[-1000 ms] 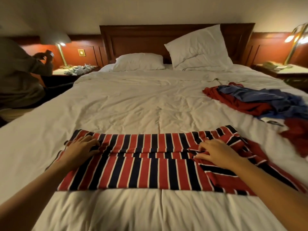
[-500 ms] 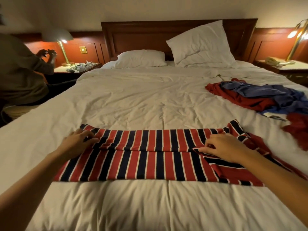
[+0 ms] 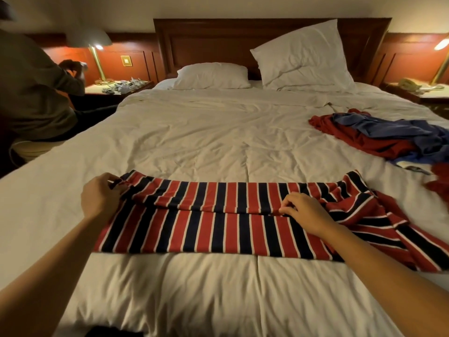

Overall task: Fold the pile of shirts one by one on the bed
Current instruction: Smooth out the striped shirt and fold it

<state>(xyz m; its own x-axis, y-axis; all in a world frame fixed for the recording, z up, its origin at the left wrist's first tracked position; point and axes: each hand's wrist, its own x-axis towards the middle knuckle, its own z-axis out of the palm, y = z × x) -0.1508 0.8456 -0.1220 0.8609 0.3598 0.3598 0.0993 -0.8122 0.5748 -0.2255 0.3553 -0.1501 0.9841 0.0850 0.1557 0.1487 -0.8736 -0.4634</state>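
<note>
Red-navy-white striped shirt (image 3: 218,229), flat on bed (image 3: 194,142), far edge folded over.

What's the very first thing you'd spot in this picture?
The red, navy and white striped shirt jumps out, spread across the near part of the white bed, with the left hand and right hand pinching its fabric. Next, a crumpled pile of red and blue shirts lies far right.

Bed (image 3: 218,132): 1.
Pillows (image 3: 211,76) (image 3: 301,54): 2, one flat, one propped.
Striped shirt (image 3: 218,229): 1.
Heaped shirts (image 3: 364,137): at least 2, one red, one blue; exact count cannot be told.
Bedside lamps (image 3: 88,36) (image 3: 438,69): 2.
Second person (image 3: 31,88): 1.
Telephone (image 3: 409,83): 1.
</note>
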